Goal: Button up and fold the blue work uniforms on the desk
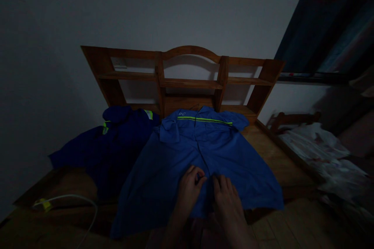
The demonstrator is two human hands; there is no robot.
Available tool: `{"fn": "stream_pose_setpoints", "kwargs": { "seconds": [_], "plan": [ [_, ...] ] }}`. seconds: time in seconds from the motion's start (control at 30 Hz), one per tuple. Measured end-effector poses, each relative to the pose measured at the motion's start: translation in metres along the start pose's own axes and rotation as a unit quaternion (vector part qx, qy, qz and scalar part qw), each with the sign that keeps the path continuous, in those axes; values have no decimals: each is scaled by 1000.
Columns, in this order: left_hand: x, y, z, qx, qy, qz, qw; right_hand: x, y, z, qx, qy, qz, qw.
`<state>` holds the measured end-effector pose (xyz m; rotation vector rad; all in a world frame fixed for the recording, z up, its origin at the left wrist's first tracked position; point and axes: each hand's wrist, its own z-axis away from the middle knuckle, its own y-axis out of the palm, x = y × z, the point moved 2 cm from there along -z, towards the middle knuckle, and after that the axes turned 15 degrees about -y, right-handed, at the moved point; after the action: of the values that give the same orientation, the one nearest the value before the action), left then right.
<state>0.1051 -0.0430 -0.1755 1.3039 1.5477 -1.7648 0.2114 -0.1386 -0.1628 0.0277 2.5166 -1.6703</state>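
Head view:
1. The shirt (181, 155) lay front up, right of a darker garment (125, 136).
2. The left hand (191, 183) curled, the right hand (225, 192) bent over its front; whether either gripped cloth, I could not tell.
3. Working that front seemed the step; next likely needed aligned edges.

Dim wall (187, 7) behind wooden shelf (191, 83)

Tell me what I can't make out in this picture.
Head view, dim throughout:
Whether the right hand pinches the lighter blue shirt: its own back and the dimness hide that.
Folds of the dark blue garment: lost in shadow.
One end of the white cable: cut off by the bottom edge.
What the white plastic bags contain: hidden by crumpled plastic.
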Motion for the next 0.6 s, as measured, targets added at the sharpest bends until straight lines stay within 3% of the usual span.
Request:
{"fn": "stream_pose_setpoints", "kwargs": {
  "seconds": [0.13,0.3,0.47,0.6],
  "plan": [
    [0,0,1,3,5,-6,1000,-5,-4,1,13,29,-31,999],
    [-2,-1,0,11,-4,-10,1000,-25,-7,3,34,74,-190,978],
    [-2,-3,0,-2,-32,2,999,-42,-20,-6,-4,101,-376,921],
    [0,-3,0,5,-64,59,996,-39,-29,-13,-60,112,-484,866]
  ]
}}
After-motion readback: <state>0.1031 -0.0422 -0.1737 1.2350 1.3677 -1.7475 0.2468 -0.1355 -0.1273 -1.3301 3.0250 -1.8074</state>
